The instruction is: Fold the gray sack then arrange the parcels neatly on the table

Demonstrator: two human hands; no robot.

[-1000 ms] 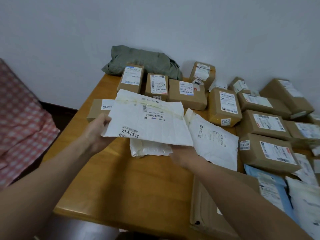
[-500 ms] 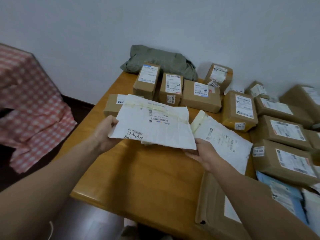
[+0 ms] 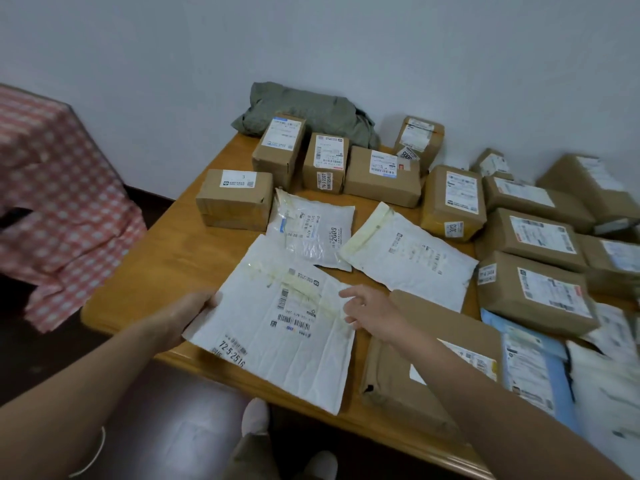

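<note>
Now we set the big white mailer (image 3: 277, 323) square on the worktop (image 3: 166, 258); its near corner overhangs the edge, so slide it inward. Our left hand (image 3: 183, 317) pinches its left edge, our right hand (image 3: 367, 310) hovers open, holding nothing. The gray sack (image 3: 304, 112) lies bundled by the wall, parcels blurring at right
</note>
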